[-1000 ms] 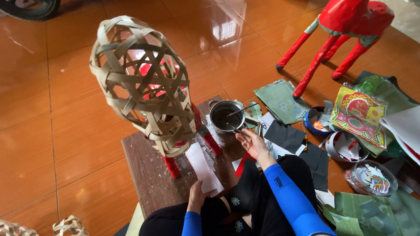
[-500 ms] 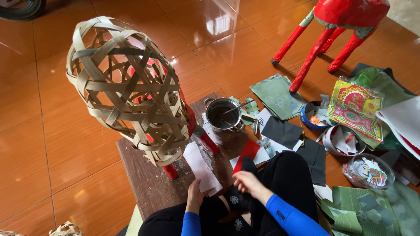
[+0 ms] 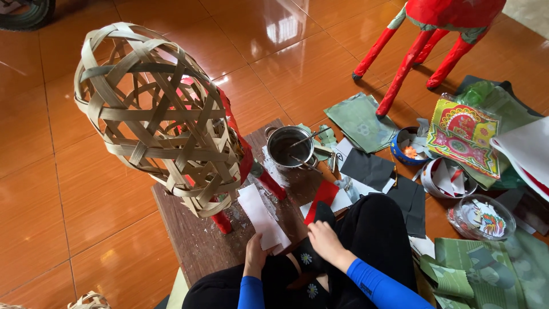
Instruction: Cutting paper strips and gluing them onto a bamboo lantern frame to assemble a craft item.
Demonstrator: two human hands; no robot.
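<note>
A woven bamboo frame (image 3: 157, 114) with red legs stands on a low dark wooden table (image 3: 194, 240). A strip of white paper (image 3: 262, 216) lies on the table, and my left hand (image 3: 255, 254) holds its near end. My right hand (image 3: 325, 241) rests by my black-clad knee, fingers loosely curled near a red paper piece (image 3: 321, 197); whether it grips anything is unclear. A small metal pot (image 3: 289, 147) with a stick in it stands at the table's far edge.
A red paper-covered animal figure (image 3: 426, 28) stands on the orange tiled floor at top right. Green, black and patterned papers (image 3: 462, 136), a blue bowl (image 3: 407, 147), a round tin (image 3: 449, 177) and a glass dish (image 3: 481, 216) lie scattered on the right.
My right hand has drawn back from the metal pot to beside my knee. The left hand has stayed on the white paper strip.
</note>
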